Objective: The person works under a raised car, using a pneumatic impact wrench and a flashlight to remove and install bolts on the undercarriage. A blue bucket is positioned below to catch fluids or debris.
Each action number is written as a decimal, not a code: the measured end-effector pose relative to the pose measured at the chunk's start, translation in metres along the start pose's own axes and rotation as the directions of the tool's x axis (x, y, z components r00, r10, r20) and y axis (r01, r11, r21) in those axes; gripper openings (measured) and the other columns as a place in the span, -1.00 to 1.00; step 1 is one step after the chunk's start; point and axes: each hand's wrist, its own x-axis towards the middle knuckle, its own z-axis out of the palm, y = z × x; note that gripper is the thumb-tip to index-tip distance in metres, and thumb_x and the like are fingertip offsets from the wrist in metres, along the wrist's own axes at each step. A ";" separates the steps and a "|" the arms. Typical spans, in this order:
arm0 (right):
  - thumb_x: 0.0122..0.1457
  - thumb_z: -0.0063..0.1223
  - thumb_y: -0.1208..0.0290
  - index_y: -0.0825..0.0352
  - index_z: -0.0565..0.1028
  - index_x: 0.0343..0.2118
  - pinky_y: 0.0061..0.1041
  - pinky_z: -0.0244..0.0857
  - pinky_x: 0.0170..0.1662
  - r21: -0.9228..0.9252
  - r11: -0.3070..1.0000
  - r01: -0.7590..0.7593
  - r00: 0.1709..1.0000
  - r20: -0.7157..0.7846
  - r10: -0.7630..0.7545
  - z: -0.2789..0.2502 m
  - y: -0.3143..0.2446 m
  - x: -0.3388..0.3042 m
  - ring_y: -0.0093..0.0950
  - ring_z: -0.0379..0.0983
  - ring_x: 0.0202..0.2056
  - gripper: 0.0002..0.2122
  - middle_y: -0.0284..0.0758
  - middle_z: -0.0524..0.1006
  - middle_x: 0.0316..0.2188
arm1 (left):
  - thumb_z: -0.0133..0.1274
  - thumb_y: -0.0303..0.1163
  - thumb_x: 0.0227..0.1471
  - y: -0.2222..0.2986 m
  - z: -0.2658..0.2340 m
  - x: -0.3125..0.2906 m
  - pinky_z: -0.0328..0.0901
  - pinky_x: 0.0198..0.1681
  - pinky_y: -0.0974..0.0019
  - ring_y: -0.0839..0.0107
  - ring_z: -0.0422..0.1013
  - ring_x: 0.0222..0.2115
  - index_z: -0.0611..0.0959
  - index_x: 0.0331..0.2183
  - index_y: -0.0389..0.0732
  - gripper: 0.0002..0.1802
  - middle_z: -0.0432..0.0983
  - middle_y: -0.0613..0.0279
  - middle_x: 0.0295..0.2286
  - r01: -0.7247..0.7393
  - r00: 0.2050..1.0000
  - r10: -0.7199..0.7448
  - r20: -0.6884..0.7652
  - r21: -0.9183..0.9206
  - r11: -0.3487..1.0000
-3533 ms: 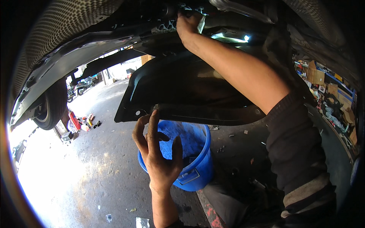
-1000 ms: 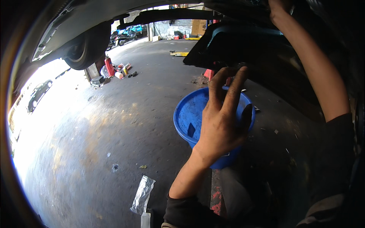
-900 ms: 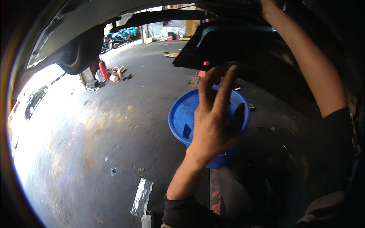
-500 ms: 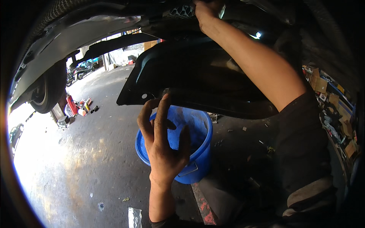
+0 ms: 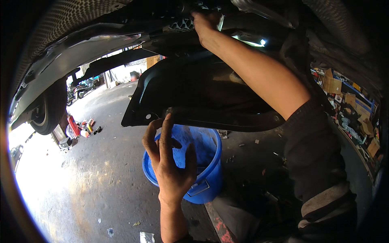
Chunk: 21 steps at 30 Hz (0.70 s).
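Note:
A black undercover panel (image 5: pixel 194 89) hangs below the underside of a car. My left hand (image 5: pixel 172 174) is raised in front of its near edge, fingers stretched and thumb apart. The index fingertip is at the panel's edge, seemingly touching it, and nothing shows in the palm. Above the panel, my right hand (image 5: pixel 206 24) reaches into the dark underbody beside a honeycomb-patterned part (image 5: pixel 181 26). Its fingers are mostly hidden in shadow, so any grip there is unclear. Behind my left hand, a blue bucket (image 5: pixel 216 162) stands on the floor.
At left are a car wheel (image 5: pixel 46 109) and a red fire extinguisher (image 5: pixel 73 125) amid small items. Shelves with cardboard boxes (image 5: pixel 332 85) and clutter line the right side. A bright light (image 5: pixel 263 42) shines under the car. Small debris lies on the dark floor.
The view has tilted up slightly, so the panel and floor items sit lower and more underbody shows. Both hands keep nearly the same pose against the car.

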 end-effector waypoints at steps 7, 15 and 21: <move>0.16 0.25 0.08 0.45 0.13 0.36 -0.33 0.11 0.32 -0.044 0.995 -0.091 0.996 0.018 0.092 -0.001 0.005 0.000 -0.17 0.27 0.28 -0.17 0.01 0.31 0.29 | 0.19 -0.78 -0.23 -0.002 0.001 -0.002 0.45 -0.24 0.35 0.34 0.44 -0.26 0.41 0.30 -0.09 -0.01 0.20 -0.01 0.20 0.018 1.000 -0.018 0.006 -0.039 0.999; 0.17 0.26 0.10 0.47 0.25 0.26 -0.28 0.17 0.27 0.036 0.983 -0.181 0.976 0.128 0.175 -0.007 0.002 0.001 -0.17 0.35 0.18 -0.27 -0.01 0.43 0.17 | 0.20 -0.77 -0.23 -0.003 0.001 -0.002 0.46 -0.25 0.35 0.37 0.44 -0.27 0.41 0.30 -0.09 0.00 0.20 -0.01 0.20 0.007 1.000 -0.007 0.003 -0.037 0.999; 0.17 0.25 0.12 0.50 0.31 0.20 -0.25 0.24 0.21 0.014 0.994 0.108 0.989 0.101 -0.109 -0.008 -0.003 0.000 -0.17 0.41 0.11 -0.34 0.01 0.46 0.11 | 0.21 -0.73 -0.13 -0.004 0.002 -0.003 0.46 -0.25 0.37 0.40 0.50 -0.32 0.44 0.26 -0.16 -0.14 0.20 -0.09 0.25 0.005 1.000 -0.005 -0.008 -0.014 1.000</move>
